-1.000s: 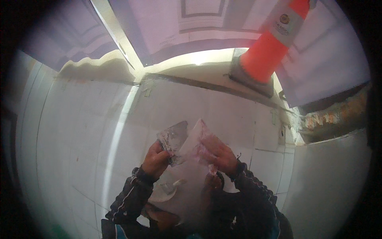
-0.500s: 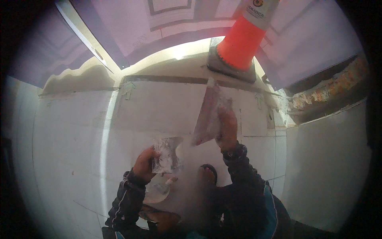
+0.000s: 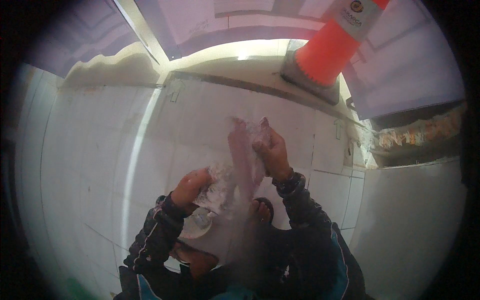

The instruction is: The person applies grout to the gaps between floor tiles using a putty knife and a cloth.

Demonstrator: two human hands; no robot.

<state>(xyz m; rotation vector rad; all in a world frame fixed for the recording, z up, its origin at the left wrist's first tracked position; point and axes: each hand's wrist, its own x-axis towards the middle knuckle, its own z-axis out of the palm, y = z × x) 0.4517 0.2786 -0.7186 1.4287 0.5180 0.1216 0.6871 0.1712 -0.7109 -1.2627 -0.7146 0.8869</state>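
Note:
My left hand (image 3: 190, 187) grips a flat metal blade (image 3: 215, 192) coated with lumpy white material. My right hand (image 3: 274, 155) is closed on a wide, pinkish flat trowel (image 3: 240, 160), held steeply tilted, with white residue round its upper end. The trowel's lower end is beside the blade; whether they touch I cannot tell. Below them, partly hidden, a pale round container (image 3: 196, 227) sits on the floor between my two feet, which are in sandals. A hazy blur covers the lower middle of the picture.
Pale floor tiles (image 3: 100, 165) carry a bright streak of light at left. An orange cone (image 3: 326, 60) on a dark base stands at top right. Lilac panels (image 3: 400, 75) line the far edge, above a ledge. At right is a rough, broken opening (image 3: 410, 137).
Half a second ago the trowel was raised away to the right; it has come back left and down beside the blade, more upright. The left blade is now tilted and blurred. The view has shifted slightly.

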